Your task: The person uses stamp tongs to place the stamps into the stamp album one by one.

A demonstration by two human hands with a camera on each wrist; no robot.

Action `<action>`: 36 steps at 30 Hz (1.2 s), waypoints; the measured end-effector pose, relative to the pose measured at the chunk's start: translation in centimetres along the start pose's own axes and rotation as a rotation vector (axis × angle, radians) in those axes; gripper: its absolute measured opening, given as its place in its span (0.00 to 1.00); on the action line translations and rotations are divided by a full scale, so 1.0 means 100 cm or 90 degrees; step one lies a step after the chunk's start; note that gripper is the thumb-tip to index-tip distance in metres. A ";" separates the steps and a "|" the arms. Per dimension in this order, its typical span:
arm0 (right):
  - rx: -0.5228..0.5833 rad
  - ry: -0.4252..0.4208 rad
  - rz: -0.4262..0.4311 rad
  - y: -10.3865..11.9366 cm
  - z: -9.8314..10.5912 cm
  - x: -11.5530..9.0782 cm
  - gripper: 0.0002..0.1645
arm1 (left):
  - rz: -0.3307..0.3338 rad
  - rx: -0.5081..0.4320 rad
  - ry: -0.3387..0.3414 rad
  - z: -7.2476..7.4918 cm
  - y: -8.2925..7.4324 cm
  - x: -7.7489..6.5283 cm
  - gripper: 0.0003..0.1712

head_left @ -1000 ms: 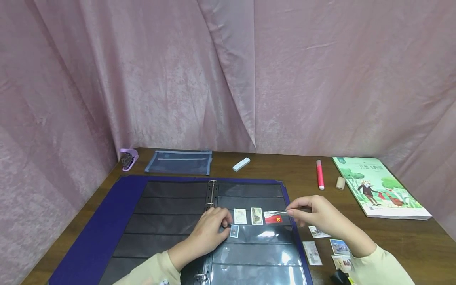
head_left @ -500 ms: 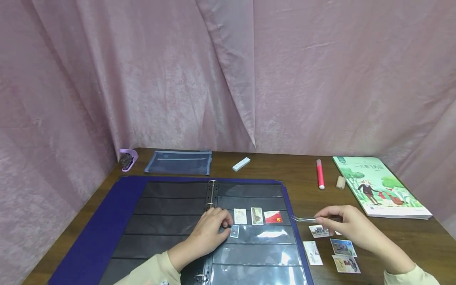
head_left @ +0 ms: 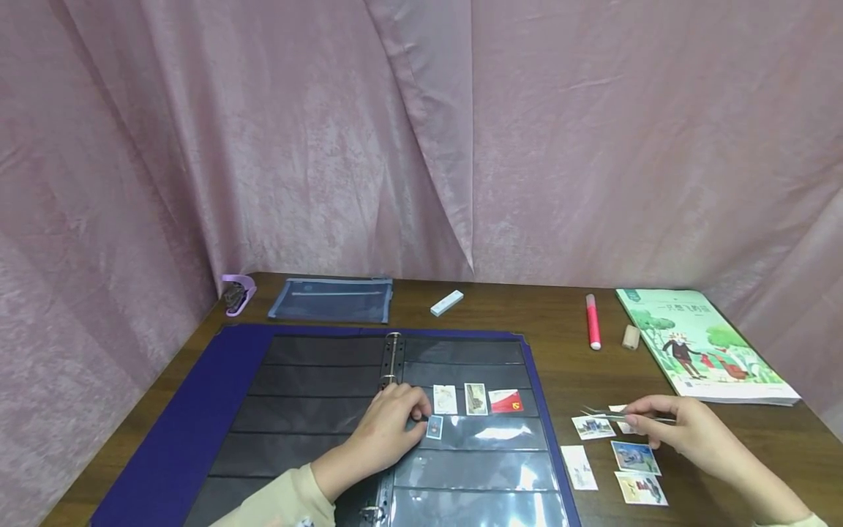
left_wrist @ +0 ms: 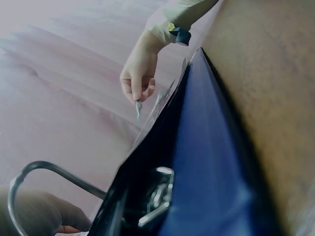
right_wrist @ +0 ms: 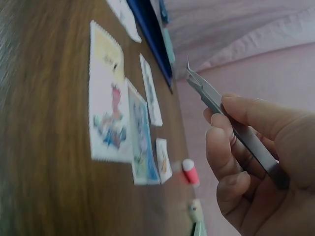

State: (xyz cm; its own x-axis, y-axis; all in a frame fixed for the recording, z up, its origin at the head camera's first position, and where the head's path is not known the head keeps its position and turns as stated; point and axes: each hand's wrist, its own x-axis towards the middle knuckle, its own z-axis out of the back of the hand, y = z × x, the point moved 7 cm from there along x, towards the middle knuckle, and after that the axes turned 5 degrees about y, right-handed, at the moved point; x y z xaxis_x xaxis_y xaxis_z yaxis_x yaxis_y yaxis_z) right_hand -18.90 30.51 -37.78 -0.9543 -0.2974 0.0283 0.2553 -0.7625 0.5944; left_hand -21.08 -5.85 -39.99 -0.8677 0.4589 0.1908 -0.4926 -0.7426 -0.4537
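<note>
My left hand (head_left: 388, 423) rests on the right page of an open stamp album (head_left: 474, 468), fingers loosely bent, beside a small blue stamp (head_left: 435, 427). Above that stamp, a pale stamp (head_left: 444, 400), a greenish one (head_left: 476, 399) and a red-and-white one (head_left: 506, 401) stand in a row. Right of the album, my right hand (head_left: 681, 428) holds metal tweezers (right_wrist: 219, 105) between thumb and fingers. Their bent tips sit apart with nothing between them, over the loose stamps. A blue picture stamp (head_left: 635, 457) and a yellowish one (head_left: 642, 488) lie below that hand.
More loose stamps, including a pale one (head_left: 579, 467), lie beside the album. Behind it are a mesh pouch (head_left: 331, 301), a white box (head_left: 446, 303) and a purple stapler (head_left: 238, 295). Further right: a pink marker (head_left: 593, 322), an eraser (head_left: 631, 337), a green book (head_left: 705, 348).
My right hand has moved right with the tweezers, away from the red-and-white stamp and over the loose stamps. That stamp stays in the album. My left hand has stayed put.
</note>
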 end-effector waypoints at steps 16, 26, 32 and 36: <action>-0.083 -0.040 -0.040 -0.021 0.006 -0.005 0.09 | -0.008 0.006 -0.009 0.000 0.000 0.000 0.09; -0.092 0.007 -0.085 -0.027 0.004 -0.004 0.12 | -0.009 0.009 -0.010 0.000 -0.001 0.001 0.09; -0.091 0.019 -0.085 -0.028 0.004 -0.005 0.12 | -0.009 0.008 -0.007 0.000 -0.001 0.000 0.09; -0.088 0.026 -0.077 -0.028 0.003 -0.005 0.12 | -0.008 0.009 -0.009 0.000 0.000 0.000 0.09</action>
State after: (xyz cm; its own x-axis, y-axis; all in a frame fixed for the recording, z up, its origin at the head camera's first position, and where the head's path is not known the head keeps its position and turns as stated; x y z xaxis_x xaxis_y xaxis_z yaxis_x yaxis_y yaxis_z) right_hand -19.18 33.01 -39.21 -0.9728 -0.2203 -0.0715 0.1610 -0.8652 0.4748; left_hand -21.08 -5.83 -39.98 -0.8621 0.4617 0.2089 -0.5045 -0.7434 -0.4390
